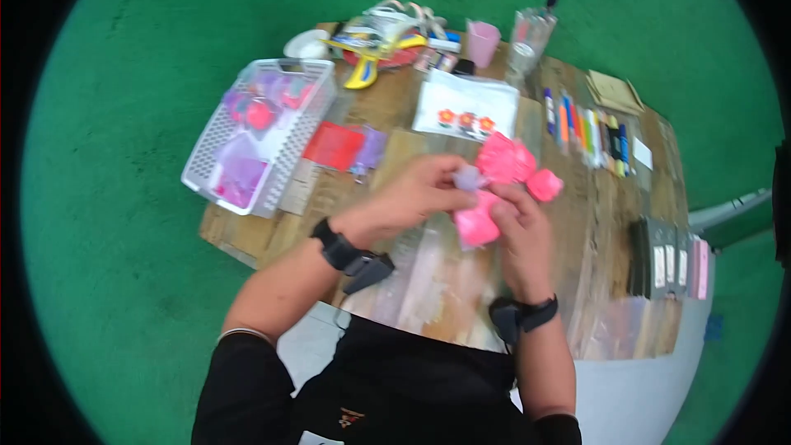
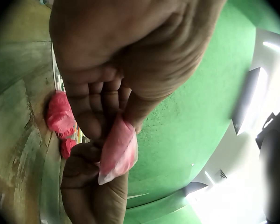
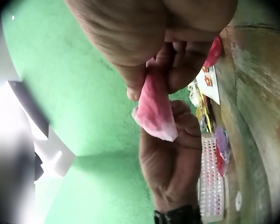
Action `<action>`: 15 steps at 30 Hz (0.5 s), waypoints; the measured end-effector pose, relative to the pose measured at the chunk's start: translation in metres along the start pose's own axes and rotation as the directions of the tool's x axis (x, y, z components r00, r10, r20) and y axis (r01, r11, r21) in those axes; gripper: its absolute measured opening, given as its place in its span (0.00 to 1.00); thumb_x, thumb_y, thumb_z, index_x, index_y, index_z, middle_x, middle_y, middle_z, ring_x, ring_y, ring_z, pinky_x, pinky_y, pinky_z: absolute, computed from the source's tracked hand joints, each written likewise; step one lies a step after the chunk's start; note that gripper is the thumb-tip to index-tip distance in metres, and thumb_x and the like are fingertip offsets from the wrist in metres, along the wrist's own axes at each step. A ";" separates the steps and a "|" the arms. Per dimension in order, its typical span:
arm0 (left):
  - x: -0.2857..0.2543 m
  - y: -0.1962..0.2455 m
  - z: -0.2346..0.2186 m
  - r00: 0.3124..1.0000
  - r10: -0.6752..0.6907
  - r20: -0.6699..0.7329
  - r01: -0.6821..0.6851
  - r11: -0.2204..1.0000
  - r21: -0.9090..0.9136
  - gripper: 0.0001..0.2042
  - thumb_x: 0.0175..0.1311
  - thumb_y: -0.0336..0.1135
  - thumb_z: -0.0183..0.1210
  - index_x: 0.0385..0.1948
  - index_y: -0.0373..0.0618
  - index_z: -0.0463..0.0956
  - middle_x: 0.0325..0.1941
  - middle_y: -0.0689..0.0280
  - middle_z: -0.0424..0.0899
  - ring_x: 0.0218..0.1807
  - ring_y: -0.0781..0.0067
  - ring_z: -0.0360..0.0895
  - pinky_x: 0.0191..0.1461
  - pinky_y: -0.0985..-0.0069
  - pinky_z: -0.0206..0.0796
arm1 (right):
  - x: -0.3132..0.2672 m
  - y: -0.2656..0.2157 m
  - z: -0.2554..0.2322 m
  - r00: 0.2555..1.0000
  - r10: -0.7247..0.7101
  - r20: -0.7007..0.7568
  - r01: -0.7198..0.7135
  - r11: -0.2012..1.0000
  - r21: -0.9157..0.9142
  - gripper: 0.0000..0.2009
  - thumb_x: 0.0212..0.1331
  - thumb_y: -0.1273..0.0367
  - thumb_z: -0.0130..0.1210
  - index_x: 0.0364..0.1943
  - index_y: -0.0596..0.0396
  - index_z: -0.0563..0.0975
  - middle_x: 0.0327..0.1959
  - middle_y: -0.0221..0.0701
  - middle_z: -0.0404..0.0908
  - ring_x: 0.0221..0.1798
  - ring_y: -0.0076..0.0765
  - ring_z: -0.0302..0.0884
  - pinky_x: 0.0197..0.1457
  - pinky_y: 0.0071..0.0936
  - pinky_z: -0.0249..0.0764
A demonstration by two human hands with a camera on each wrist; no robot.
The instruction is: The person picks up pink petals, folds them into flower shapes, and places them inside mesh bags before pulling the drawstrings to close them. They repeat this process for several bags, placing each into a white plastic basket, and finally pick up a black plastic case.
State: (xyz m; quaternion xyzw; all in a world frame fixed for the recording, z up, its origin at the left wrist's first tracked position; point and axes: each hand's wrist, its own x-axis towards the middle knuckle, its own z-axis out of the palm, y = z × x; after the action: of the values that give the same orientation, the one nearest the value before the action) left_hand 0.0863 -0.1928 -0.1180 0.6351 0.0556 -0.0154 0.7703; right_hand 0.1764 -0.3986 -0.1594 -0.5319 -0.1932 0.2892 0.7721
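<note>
Both hands meet over the front middle of the table, around a small pink plastic pouch [image 1: 478, 222] with clear, crinkled edges. My left hand [image 1: 416, 196] comes in from the left and pinches the pouch between thumb and fingers; a pale purple, translucent piece [image 1: 468, 178] shows at its fingertips. From the other side my right hand [image 1: 525, 239] grips the pouch too. In the left wrist view the pouch [image 2: 117, 151] hangs between the two hands. Just beyond lie a large crumpled pink bundle [image 1: 504, 158] and a smaller pink one [image 1: 544, 185].
A white basket [image 1: 194, 169] with pink and purple packets stands at left, beside red [image 1: 334, 147] and purple packets [image 1: 369, 150]. Behind are a flower-printed white pouch [image 1: 465, 99], yellow-handled scissors [image 1: 362, 74] and a pink cup [image 1: 482, 43]. Several markers [image 1: 589, 132] and dark binders [image 1: 659, 259] lie right.
</note>
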 end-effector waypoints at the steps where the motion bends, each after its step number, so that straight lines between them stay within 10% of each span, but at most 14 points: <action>1: -0.002 0.001 0.002 1.000 0.006 -0.001 -0.006 1.000 -0.009 0.14 0.74 0.28 0.68 0.57 0.40 0.80 0.51 0.71 0.87 0.53 0.82 0.83 0.59 0.78 0.75 | 0.000 0.002 -0.003 1.000 0.009 0.021 -0.009 1.000 -0.005 0.19 0.74 0.71 0.67 0.65 0.61 0.80 0.54 0.33 0.88 0.55 0.24 0.84 0.60 0.25 0.80; 10: -0.036 0.062 -0.049 0.968 0.099 -0.231 -0.038 0.967 0.254 0.13 0.76 0.33 0.68 0.57 0.42 0.81 0.47 0.73 0.88 0.46 0.84 0.83 0.49 0.80 0.75 | 0.001 0.004 -0.001 0.992 0.052 0.114 -0.045 0.997 -0.059 0.23 0.79 0.68 0.60 0.72 0.58 0.72 0.61 0.34 0.85 0.54 0.23 0.82 0.57 0.25 0.79; 15: -0.093 0.119 -0.147 0.785 0.369 -0.498 0.061 0.754 0.655 0.10 0.76 0.34 0.66 0.51 0.42 0.84 0.39 0.73 0.87 0.38 0.85 0.81 0.39 0.82 0.71 | -0.005 0.009 0.002 0.960 0.168 0.222 -0.125 0.973 -0.196 0.20 0.78 0.70 0.61 0.69 0.59 0.75 0.60 0.32 0.86 0.52 0.20 0.81 0.57 0.24 0.79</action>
State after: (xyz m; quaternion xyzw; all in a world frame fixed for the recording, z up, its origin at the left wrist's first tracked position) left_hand -0.0045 -0.0300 -0.0200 0.8314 0.2318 0.2354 0.4468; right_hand 0.1688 -0.3983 -0.1668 -0.5741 -0.2694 0.3887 0.6684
